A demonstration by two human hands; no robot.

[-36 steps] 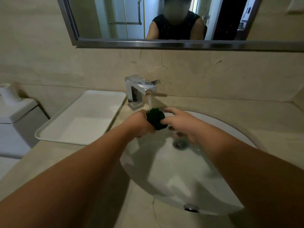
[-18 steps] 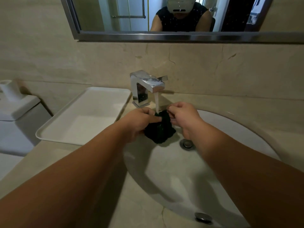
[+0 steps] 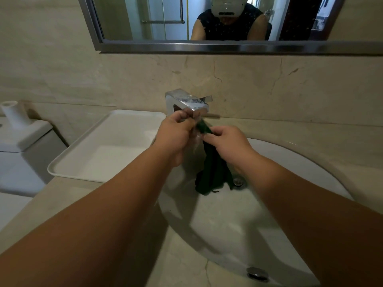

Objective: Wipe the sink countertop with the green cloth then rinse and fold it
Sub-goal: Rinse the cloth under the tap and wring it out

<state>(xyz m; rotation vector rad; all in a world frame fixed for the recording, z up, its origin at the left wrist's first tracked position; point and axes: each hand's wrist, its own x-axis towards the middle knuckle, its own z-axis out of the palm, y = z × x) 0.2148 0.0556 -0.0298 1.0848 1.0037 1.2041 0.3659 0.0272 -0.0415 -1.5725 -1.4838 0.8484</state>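
Faucet (image 3: 187, 100) above green cloth (image 3: 211, 172), white tray (image 3: 99, 158) beside

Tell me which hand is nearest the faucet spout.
The left hand, holding the top of the green cloth just under the faucet; the right hand grips it lower, farther from the spout.

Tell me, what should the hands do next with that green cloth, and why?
Probably feed the green cloth further under the faucet: the left hand and right hand pinch only its top edge at the spout, while the rest hangs loose into the sink.
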